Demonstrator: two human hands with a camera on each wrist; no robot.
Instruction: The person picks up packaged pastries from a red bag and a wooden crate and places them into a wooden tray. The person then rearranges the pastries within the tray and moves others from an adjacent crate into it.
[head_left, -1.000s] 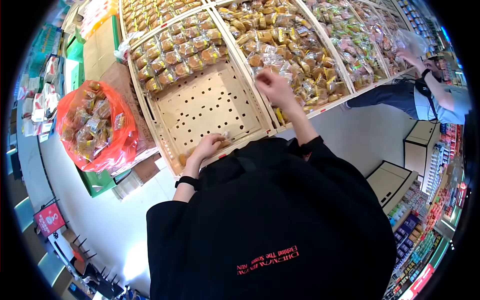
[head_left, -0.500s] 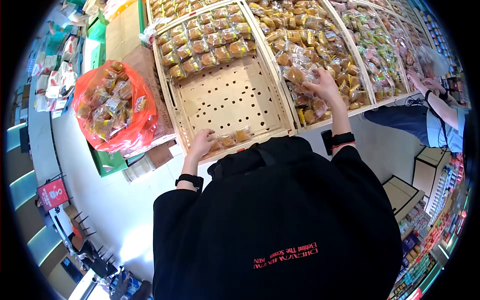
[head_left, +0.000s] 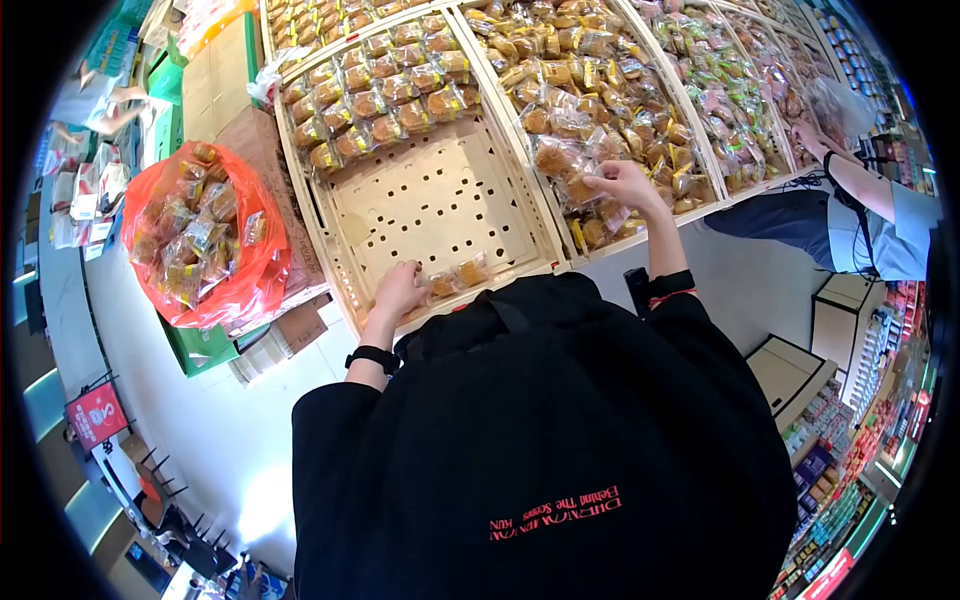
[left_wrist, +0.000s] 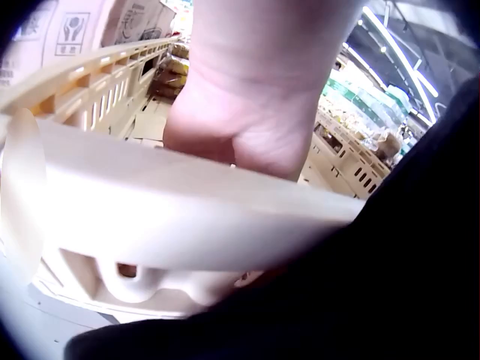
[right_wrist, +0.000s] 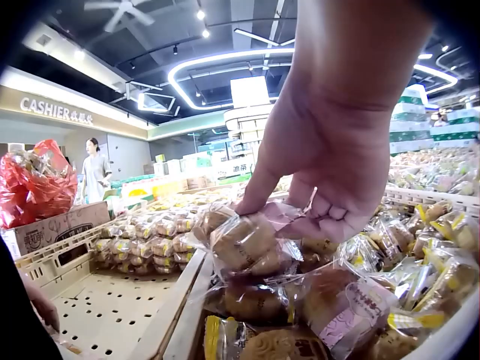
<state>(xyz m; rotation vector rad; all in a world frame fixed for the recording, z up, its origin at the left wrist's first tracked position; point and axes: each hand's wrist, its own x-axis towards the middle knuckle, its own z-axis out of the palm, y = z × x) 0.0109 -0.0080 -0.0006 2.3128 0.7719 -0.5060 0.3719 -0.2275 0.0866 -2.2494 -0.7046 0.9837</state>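
My right hand point(head_left: 632, 187) pinches a clear-wrapped cake point(right_wrist: 244, 241) between thumb and fingers, over a crate heaped with wrapped cakes point(head_left: 560, 75). Other wrapped cakes lie right under it in the right wrist view. My left hand point(head_left: 398, 290) is at the front edge of the neighbouring crate point(head_left: 400, 215), its fingers loosely bent beside a short row of wrapped cakes point(head_left: 470, 272). In the left wrist view, the crate's pale rim point(left_wrist: 180, 187) hides the left fingers.
Stacked rows of wrapped cakes point(head_left: 385, 90) fill the back of the left crate. A red plastic bag point(head_left: 270, 265) full of wrapped cakes stands to the left on boxes. At far right, another person point(head_left: 865, 195) reaches into a crate.
My right hand has moved from near the crate divider into the heaped crate and taken hold of a wrapped cake. My left hand has slid left, uncovering the short row of cakes.
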